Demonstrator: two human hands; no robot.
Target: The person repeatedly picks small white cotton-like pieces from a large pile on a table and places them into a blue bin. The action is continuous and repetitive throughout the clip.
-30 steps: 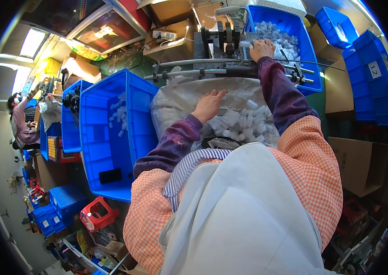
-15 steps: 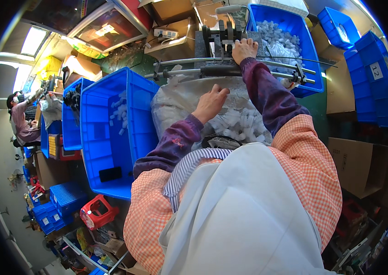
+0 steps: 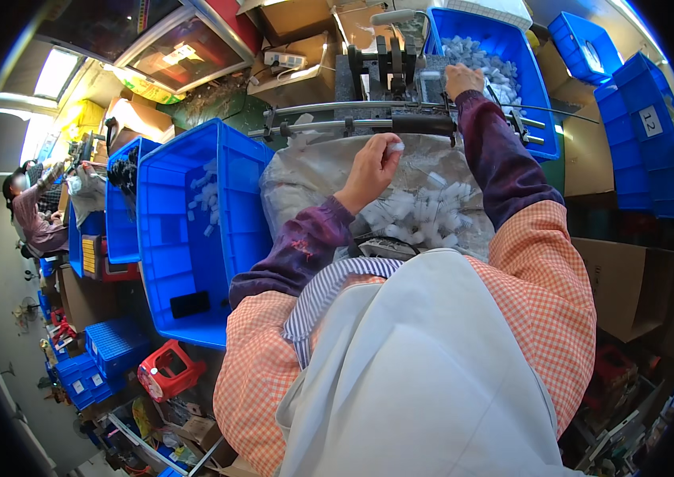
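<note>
My left hand (image 3: 370, 172) is closed in a pinch around a small white plastic piece (image 3: 397, 146), above the pale sheet (image 3: 293, 171) spread over my lap. A heap of similar white pieces with thin wires or bristles (image 3: 424, 213) rests on that sheet. My right hand (image 3: 464, 80) is at the right side of the dark metal machine (image 3: 394, 67), with its fingers curled. What those fingers grip, if anything, is hidden. Two horizontal metal rods (image 3: 325, 106) run across the machine's front.
To my left stands a deep blue bin (image 3: 182, 274) with several white pieces and a dark flat object (image 3: 190, 303). Behind my right hand, another blue bin (image 3: 539, 95) holds many white pieces. A person (image 3: 38, 211) works at far left. A red stool (image 3: 168, 370) is at lower left.
My right hand has shifted right from the machine's middle. My left hand has risen slightly and turned, now showing a white piece in its fingers.
</note>
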